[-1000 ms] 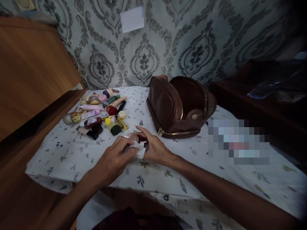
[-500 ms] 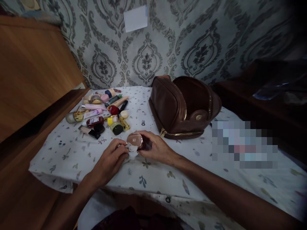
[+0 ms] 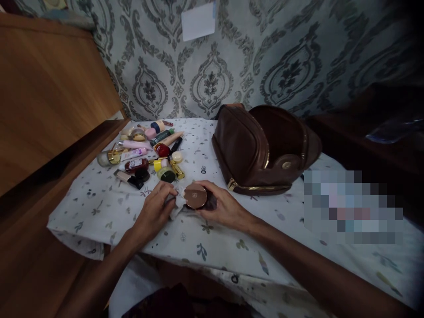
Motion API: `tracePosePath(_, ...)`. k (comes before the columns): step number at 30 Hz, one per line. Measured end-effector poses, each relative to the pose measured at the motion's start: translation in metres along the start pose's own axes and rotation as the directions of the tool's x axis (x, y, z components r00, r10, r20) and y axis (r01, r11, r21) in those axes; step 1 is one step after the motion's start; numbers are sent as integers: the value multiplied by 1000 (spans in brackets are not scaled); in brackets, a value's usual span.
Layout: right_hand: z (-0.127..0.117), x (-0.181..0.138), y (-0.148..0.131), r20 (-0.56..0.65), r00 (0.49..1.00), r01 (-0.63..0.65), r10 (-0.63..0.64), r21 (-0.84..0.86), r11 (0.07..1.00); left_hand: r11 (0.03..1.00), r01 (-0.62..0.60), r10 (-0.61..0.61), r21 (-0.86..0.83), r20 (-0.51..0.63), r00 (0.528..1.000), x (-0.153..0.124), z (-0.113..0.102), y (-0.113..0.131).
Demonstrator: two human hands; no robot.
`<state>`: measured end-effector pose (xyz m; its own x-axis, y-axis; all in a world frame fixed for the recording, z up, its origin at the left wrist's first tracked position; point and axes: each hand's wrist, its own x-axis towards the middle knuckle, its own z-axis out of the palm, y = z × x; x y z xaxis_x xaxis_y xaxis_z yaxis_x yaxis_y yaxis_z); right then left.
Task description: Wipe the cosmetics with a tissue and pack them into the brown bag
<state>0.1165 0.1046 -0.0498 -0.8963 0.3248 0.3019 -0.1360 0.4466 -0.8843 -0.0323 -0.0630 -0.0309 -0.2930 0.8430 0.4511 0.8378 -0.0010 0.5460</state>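
In my right hand (image 3: 221, 205) is a round, brown-capped cosmetic jar (image 3: 195, 197), gripped around its side with the shiny-rimmed top facing me. My left hand (image 3: 157, 207) pinches a crumpled white tissue (image 3: 179, 201) against the jar's left edge. The far side of the jar is hidden by my right fingers. Just beyond my hands, a green jar with a dark lid (image 3: 166, 175) and a gold tube (image 3: 178, 169) lie among several other cosmetics. Behind my right hand stands a brown leather bag (image 3: 238, 145), its top unzipped and gaping.
Bottles and tubes, such as a pink tube (image 3: 135, 144) and a dark red bottle (image 3: 136, 165), are spread at the table's left. A patterned white cloth (image 3: 132, 221) covers the table. At left stands a wooden cabinet (image 3: 49, 79); a blurred-out patch (image 3: 351, 207) lies at right.
The tissue has slid from the jar's lower front to its left edge, uncovering more of the lid. My right hand still holds the jar. The whole view has shifted slightly.
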Motion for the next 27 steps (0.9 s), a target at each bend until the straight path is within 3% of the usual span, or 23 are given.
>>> tracePosePath(13, -2, 0, 6, -26, 995, 94, -95, -56, 994, 993, -10, 25, -119, 131, 991, -6, 1, 4)
tracePosePath(20, 1, -2, 4, -71, 997, 10, -17, -98, 995, 995, 11, -10, -104, 13, 1000, -6, 7, 9)
tracePosePath(27, 2, -2, 5, -81, 996, -38, 30, -107, 994, 997, -2, 0, -78, -34, 999, -9, 9, 13)
